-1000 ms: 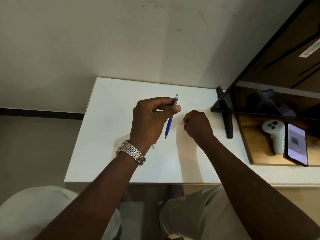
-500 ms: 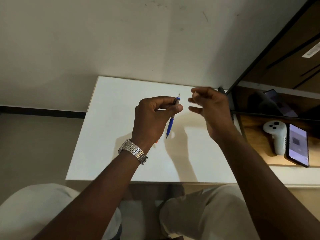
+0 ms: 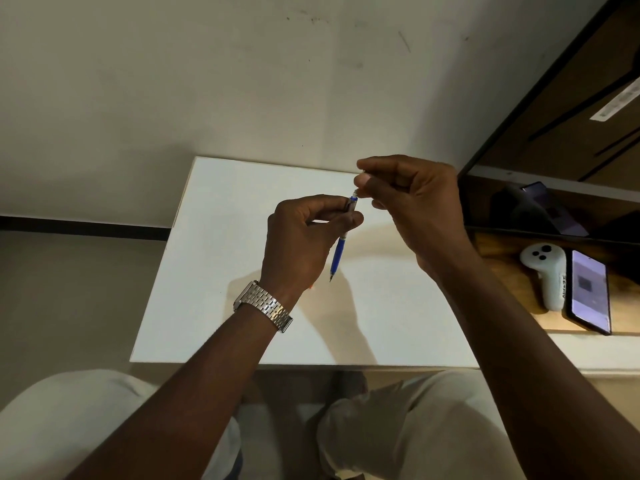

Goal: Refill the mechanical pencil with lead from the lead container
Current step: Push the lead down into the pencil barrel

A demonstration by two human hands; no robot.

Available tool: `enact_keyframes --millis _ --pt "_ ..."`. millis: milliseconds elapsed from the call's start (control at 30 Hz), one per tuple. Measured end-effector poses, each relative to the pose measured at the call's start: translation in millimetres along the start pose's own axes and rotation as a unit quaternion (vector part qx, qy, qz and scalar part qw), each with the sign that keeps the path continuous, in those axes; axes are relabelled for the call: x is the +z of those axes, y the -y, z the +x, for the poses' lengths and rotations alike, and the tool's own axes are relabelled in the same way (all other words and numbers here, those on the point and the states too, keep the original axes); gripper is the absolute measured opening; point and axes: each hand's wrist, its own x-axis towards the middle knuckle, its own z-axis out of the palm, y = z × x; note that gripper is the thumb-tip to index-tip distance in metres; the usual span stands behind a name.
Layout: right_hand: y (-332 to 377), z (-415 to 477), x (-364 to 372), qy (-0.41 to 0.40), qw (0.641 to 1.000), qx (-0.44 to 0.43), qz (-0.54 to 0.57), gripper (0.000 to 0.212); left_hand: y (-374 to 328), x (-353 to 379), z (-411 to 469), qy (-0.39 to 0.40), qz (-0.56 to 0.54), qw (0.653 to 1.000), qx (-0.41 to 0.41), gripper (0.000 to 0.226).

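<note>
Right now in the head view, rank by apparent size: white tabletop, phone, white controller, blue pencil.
1. white tabletop
2. phone and white controller: look alike, so not ranked
3. blue pencil: slim, partly hidden in the left hand, and nearer the camera

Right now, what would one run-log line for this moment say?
left hand: grips pencil, tip down | right hand: pinching at pencil's top, held item unclear | table: below both

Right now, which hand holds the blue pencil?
The left hand, wearing the metal wristwatch, grips the blue mechanical pencil; the right hand only hovers by its top end.
</note>
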Motion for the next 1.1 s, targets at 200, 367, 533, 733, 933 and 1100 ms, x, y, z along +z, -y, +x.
enact_keyframes --millis 200,367,533,733,933,1100 --pt "-0.4 -1.4 -0.1 0.010 1.000 0.006 0.013 0.016 -0.7 -0.4 0.1 0.001 0.008 1.000 0.001 0.016" --pt "-2.3 -0.3 -0.8 0.018 1.000 0.006 0.004 0.019 -1.0 -0.3 0.2 -0.001 0.013 1.000 -0.004 0.016" --pt "-4.3 1.1 -2.6 0.029 0.999 -0.012 -0.027 0.024 -0.2 -0.1 0.4 -0.003 0.017 1.000 -0.002 0.018" --pt "-6.1 -0.1 -1.9 0.025 0.999 -0.019 -0.040 0.023 0.1 0.3 0.6 -0.002 0.020 1.000 0.009 0.016" --pt "-6.9 -2.1 -1.5 0.038 0.996 -0.029 -0.069 0.021 2.6 -0.6 1.8 -0.002 0.020 1.000 0.010 0.014" --pt "-4.2 -3.7 -2.4 0.046 0.994 -0.037 -0.092 0.021 3.3 -0.9 2.9 -0.003 0.021 1.000 0.015 0.015"
